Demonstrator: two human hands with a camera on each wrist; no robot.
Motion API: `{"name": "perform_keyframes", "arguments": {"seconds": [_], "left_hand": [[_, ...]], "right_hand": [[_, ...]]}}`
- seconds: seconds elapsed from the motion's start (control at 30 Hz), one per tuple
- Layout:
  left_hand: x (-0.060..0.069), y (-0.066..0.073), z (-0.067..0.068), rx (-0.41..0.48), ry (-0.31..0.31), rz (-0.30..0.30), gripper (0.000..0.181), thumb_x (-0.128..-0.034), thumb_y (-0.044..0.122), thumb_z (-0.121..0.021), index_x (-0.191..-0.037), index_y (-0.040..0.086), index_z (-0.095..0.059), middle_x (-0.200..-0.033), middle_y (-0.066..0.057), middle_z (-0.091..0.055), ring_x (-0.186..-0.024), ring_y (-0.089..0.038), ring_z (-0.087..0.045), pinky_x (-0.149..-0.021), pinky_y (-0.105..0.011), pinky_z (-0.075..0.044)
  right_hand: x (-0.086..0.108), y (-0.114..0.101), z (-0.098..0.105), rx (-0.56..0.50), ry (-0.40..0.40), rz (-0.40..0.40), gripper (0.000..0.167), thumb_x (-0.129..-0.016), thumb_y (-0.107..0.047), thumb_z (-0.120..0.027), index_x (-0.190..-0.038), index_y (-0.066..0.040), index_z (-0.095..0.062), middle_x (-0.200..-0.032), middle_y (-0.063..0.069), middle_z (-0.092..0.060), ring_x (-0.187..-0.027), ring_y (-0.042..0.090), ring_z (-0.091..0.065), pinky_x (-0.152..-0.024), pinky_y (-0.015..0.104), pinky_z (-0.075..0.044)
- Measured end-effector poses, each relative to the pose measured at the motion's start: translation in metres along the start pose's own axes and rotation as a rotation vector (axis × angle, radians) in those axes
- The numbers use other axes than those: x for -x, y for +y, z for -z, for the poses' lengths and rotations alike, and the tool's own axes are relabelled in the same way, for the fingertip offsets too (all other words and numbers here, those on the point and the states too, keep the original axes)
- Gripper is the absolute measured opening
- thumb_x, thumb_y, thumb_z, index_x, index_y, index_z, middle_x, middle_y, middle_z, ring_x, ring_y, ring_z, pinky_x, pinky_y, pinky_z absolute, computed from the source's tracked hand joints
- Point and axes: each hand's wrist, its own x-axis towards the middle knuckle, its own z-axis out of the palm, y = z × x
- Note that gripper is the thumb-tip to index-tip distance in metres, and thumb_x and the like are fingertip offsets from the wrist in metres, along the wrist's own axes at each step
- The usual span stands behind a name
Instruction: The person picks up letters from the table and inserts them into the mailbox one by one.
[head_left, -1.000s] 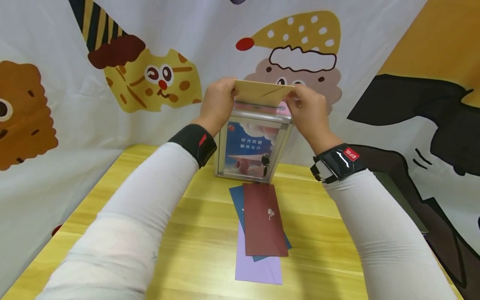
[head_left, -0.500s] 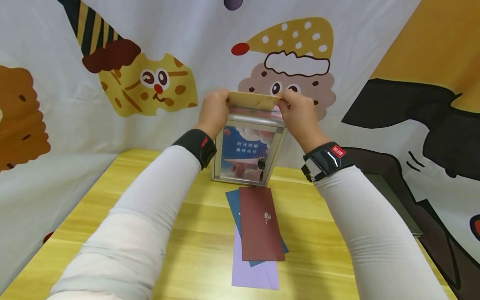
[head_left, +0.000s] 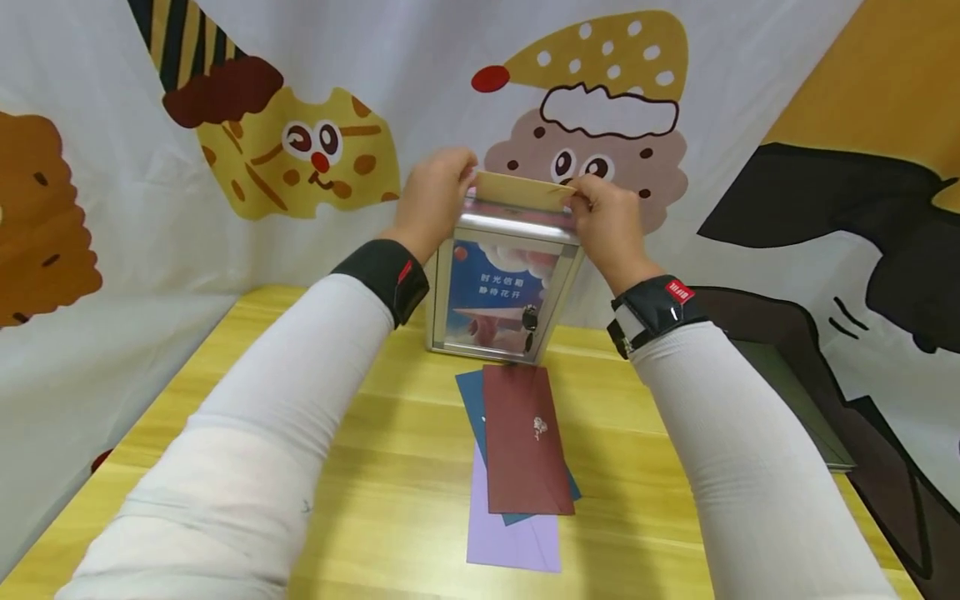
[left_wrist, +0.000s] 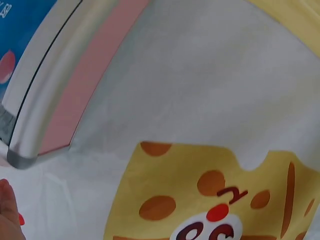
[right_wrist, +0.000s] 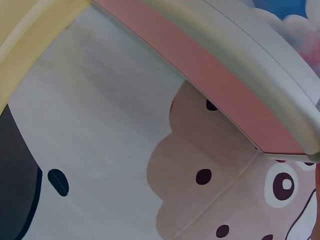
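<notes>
A tan envelope (head_left: 522, 191) stands on edge at the top of a silver-framed letter box (head_left: 504, 287) in the head view, its lower part hidden behind the box's upper rim. At its left end my left hand (head_left: 437, 200) pinches the edge. My right hand (head_left: 611, 223) pinches the right end between thumb and fingers. Only a bit of the left hand's fingers (left_wrist: 7, 207) shows in the left wrist view, beside the box's pink side (left_wrist: 90, 85). The right wrist view mostly shows the box's side (right_wrist: 215, 85) and the backdrop.
Before the box, a dark red envelope (head_left: 525, 450) overlaps a blue envelope (head_left: 471, 392) and a lilac envelope (head_left: 517, 546) on the wooden table (head_left: 390, 500). A dark green flat item (head_left: 787, 400) lies at the right. A printed cloth (head_left: 435, 67) hangs behind.
Less of the tan envelope shows above the box than a second ago; it has sunk lower, with both hands still at its ends. The whole view shifts slightly with the head.
</notes>
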Motion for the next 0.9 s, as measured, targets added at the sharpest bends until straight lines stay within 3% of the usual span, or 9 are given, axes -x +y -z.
{"name": "perform_keyframes", "arguments": {"seconds": [0.17, 0.43, 0.63, 0.77, 0.9], "left_hand": [[-0.002, 0.006, 0.007, -0.037, -0.029, -0.069, 0.020, -0.0992, 0.004, -0.052, -0.112, -0.003, -0.066, -0.111, -0.015, -0.066, -0.106, -0.026, -0.060, -0.095, -0.029, -0.045], [-0.001, 0.009, 0.005, -0.092, -0.076, -0.033, 0.027, -0.0959, -0.010, -0.047, -0.110, 0.000, -0.067, -0.108, -0.013, -0.067, -0.100, -0.024, -0.060, -0.091, -0.030, -0.046], [-0.001, 0.012, 0.002, -0.119, -0.086, -0.031, 0.028, -0.0949, -0.011, -0.047, -0.112, -0.001, -0.067, -0.110, -0.014, -0.066, -0.104, -0.024, -0.060, -0.093, -0.030, -0.046], [0.000, 0.012, 0.001, -0.114, -0.085, -0.041, 0.027, -0.0940, -0.013, -0.045, -0.106, -0.001, -0.067, -0.106, -0.015, -0.066, -0.099, -0.025, -0.059, -0.089, -0.031, -0.047], [-0.001, 0.012, -0.001, -0.102, -0.088, -0.041, 0.029, -0.0904, -0.017, -0.040, -0.098, -0.002, -0.064, -0.101, -0.015, -0.063, -0.091, -0.024, -0.054, -0.082, -0.033, -0.045]], "right_hand": [[-0.001, 0.001, -0.001, -0.010, -0.008, -0.029, 0.009, -0.092, 0.003, -0.061, -0.097, 0.006, -0.069, -0.094, 0.019, -0.070, -0.079, 0.031, -0.062, -0.067, 0.040, -0.044], [-0.002, 0.002, -0.007, -0.006, -0.021, -0.073, 0.011, -0.093, 0.004, -0.059, -0.100, 0.005, -0.068, -0.098, 0.020, -0.070, -0.086, 0.032, -0.065, -0.072, 0.041, -0.049], [-0.003, -0.002, 0.000, 0.049, -0.084, -0.088, 0.023, -0.094, -0.001, -0.060, -0.117, 0.002, -0.065, -0.107, 0.019, -0.067, -0.097, 0.032, -0.063, -0.082, 0.042, -0.050], [-0.005, -0.007, 0.010, 0.146, -0.114, 0.010, 0.025, -0.097, -0.003, -0.057, -0.120, 0.000, -0.065, -0.108, 0.018, -0.066, -0.101, 0.032, -0.062, -0.087, 0.043, -0.050], [-0.008, -0.010, 0.016, 0.237, -0.153, 0.146, 0.020, -0.098, -0.001, -0.054, -0.111, 0.003, -0.069, -0.102, 0.018, -0.066, -0.097, 0.033, -0.063, -0.084, 0.043, -0.051]]}}
